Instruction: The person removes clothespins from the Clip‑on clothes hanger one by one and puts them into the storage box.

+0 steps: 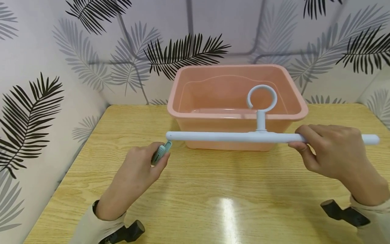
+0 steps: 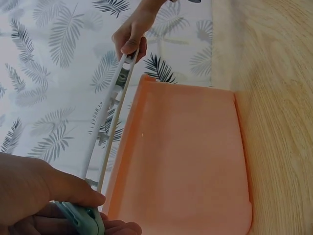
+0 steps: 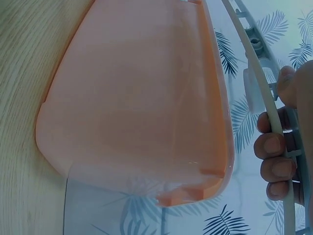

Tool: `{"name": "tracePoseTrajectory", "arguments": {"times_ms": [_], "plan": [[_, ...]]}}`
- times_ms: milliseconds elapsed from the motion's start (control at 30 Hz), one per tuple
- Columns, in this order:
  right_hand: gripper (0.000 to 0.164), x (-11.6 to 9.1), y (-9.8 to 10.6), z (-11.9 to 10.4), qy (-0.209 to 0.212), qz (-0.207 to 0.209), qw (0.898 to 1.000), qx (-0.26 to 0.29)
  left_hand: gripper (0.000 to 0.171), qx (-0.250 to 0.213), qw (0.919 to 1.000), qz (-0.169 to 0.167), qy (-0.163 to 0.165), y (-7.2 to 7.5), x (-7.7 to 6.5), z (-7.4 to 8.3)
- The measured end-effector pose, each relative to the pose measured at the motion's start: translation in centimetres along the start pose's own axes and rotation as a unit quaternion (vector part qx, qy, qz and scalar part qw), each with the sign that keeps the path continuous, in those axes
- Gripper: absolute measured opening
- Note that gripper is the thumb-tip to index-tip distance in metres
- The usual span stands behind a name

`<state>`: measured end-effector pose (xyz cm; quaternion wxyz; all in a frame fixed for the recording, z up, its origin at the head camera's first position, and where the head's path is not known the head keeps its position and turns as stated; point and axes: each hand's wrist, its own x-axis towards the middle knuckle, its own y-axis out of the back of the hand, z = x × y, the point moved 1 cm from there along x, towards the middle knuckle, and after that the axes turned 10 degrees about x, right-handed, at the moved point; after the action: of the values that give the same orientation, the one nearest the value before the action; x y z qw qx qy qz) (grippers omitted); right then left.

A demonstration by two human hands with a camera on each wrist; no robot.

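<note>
A pale blue hanger with a long straight bar and an open ring hook is held level in front of the basin. My right hand grips the bar toward its right end, fingers curled round it, as the right wrist view also shows at the fingers. At the bar's left end, my left hand pinches a small teal clip-like piece between thumb and fingers. That piece meets the hanger's end; whether it is joined there I cannot tell. The left wrist view shows two long strips along the hanger.
A pink plastic basin stands on the wood-grain table, close behind the hanger. A leaf-patterned covering rises at the back and left. Dark straps with short blocks sit at both wrists.
</note>
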<state>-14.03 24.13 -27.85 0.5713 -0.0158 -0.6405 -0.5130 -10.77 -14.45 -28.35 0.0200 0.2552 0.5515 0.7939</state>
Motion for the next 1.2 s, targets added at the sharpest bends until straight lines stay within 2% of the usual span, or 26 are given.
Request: {"name": "tracePoseTrajectory", "arguments": {"times_ms": [67, 233, 400, 833, 1000, 1200], "plan": [[0.057, 0.0, 0.0, 0.0, 0.001, 0.0, 1.0, 0.0, 0.006, 0.001, 1.0, 0.002, 0.003, 0.2, -0.1, 0.0], [0.057, 0.0, 0.0, 0.1, 0.0, 0.01, 1.0, 0.003, 0.007, 0.014, 0.9999, 0.007, 0.007, 0.8, -0.3, -0.3], [0.057, 0.1, 0.1, 0.1, -0.002, 0.015, 1.0, 0.003, 0.016, 0.016, 0.9998, 0.014, 0.002, 1.4, -0.4, -0.5], [0.059, 0.1, 0.3, 0.2, 0.002, 0.005, 1.0, -0.004, 0.008, 0.024, 0.9995, 0.013, -0.018, 2.0, -1.0, -1.4], [0.059, 0.1, 0.2, 0.2, 0.0, 0.006, 1.0, -0.005, 0.012, 0.03, 0.9987, 0.024, -0.032, 2.2, -1.2, -1.8], [0.059, 0.2, 0.3, 0.0, 0.0, 0.019, 1.0, 0.001, 0.013, 0.042, 0.9987, 0.02, -0.022, 2.5, -1.3, -2.0]]}}
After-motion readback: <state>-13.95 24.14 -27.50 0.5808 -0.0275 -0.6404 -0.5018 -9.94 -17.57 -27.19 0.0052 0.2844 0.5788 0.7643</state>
